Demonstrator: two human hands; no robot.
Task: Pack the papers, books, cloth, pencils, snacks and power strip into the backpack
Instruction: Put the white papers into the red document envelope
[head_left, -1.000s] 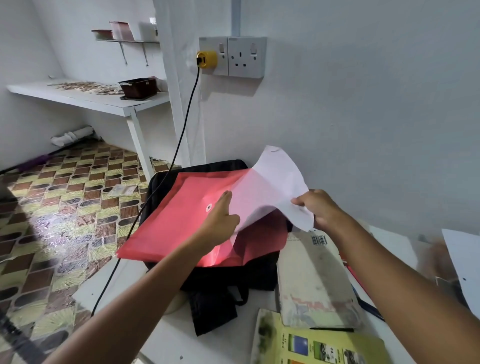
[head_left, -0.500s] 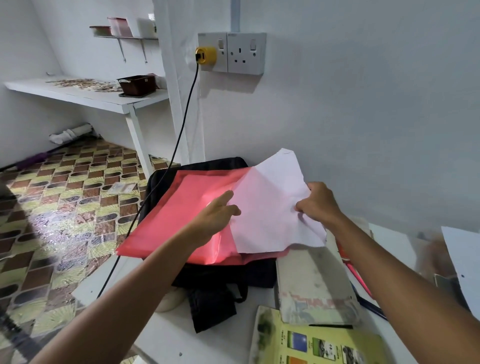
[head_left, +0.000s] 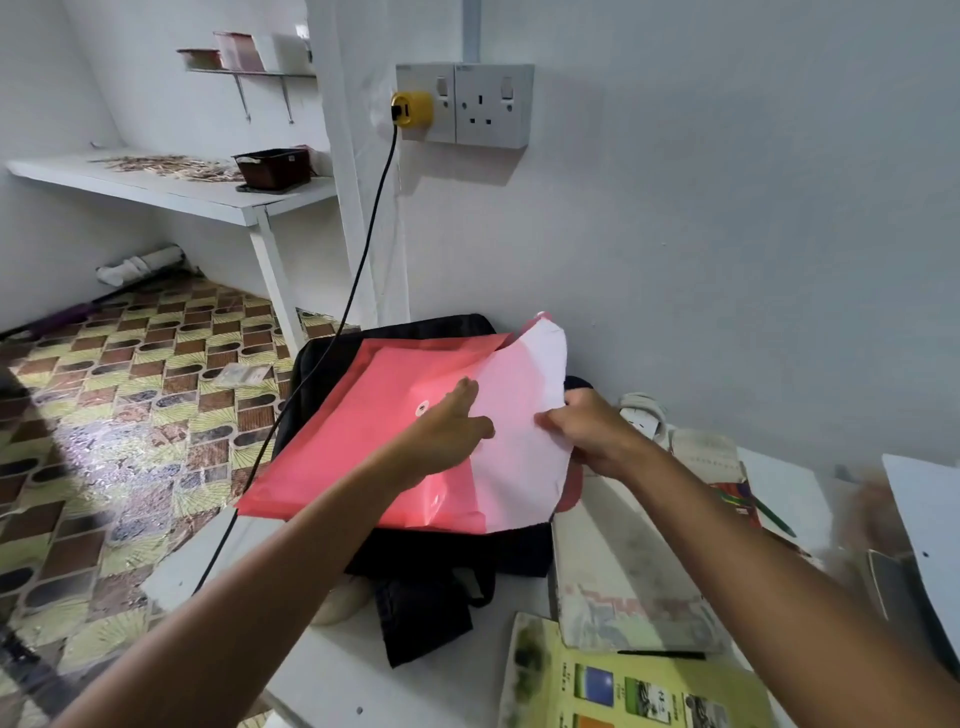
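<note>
Two bare forearms show, reaching in from the lower edge of the view, with no sleeve, cuff or glove on either. The left hand (head_left: 447, 426) carries no ring, and no watch or band sits at its wrist. The right hand (head_left: 592, 434) is likewise plain, its wrist uncovered, with no strap or bracelet. Both arms are slim and unmarked along the length that shows, up to near the elbow.

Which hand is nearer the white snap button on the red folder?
Left. The left hand rests on the red folder right beside the white snap button; the right hand grips the white paper's edge farther right.
</note>
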